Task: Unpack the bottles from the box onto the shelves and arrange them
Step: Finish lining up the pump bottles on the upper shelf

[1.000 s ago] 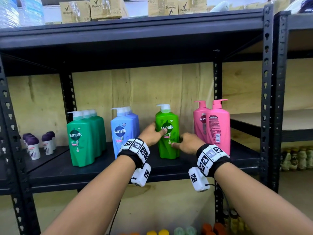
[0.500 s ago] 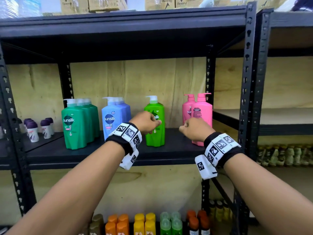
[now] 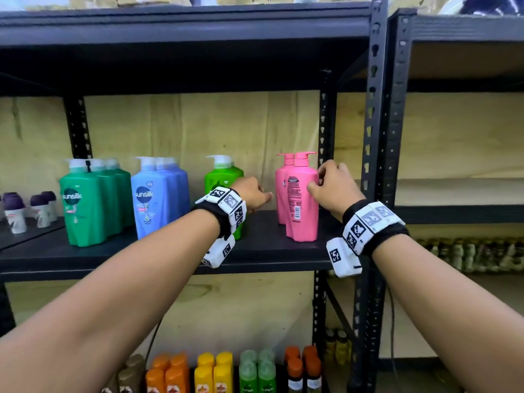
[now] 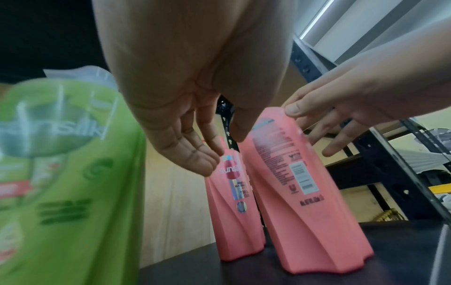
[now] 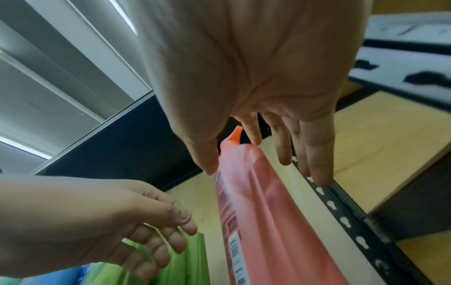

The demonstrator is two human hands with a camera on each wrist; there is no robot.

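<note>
Two pink Sunsilk pump bottles stand upright at the right end of the black shelf (image 3: 269, 251). The front pink bottle (image 3: 302, 211) (image 4: 305, 212) (image 5: 263, 221) shows its back label. My right hand (image 3: 326, 180) (image 4: 314, 131) (image 5: 246, 164) straddles its shoulder, thumb tip touching the front, fingers nearly straight behind and to its right. The back pink bottle (image 3: 280, 194) (image 4: 234, 212) shows its logo. My left hand (image 3: 252, 194) (image 4: 223, 152) (image 5: 158, 231) hovers between the light green bottle (image 3: 224, 177) (image 4: 61, 173) and the pink pair, fingers relaxed, holding nothing.
Dark green bottles (image 3: 85, 202) and blue bottles (image 3: 153, 199) stand in rows further left, with small roll-ons (image 3: 17, 214) beyond. A black upright post (image 3: 371, 137) rises just right of the pink bottles. Small coloured bottles (image 3: 221, 375) fill the shelf below.
Both hands have left the light green bottle and moved right. The right hand now reaches the front pink bottle, and the left hand hangs open beside the pair.
</note>
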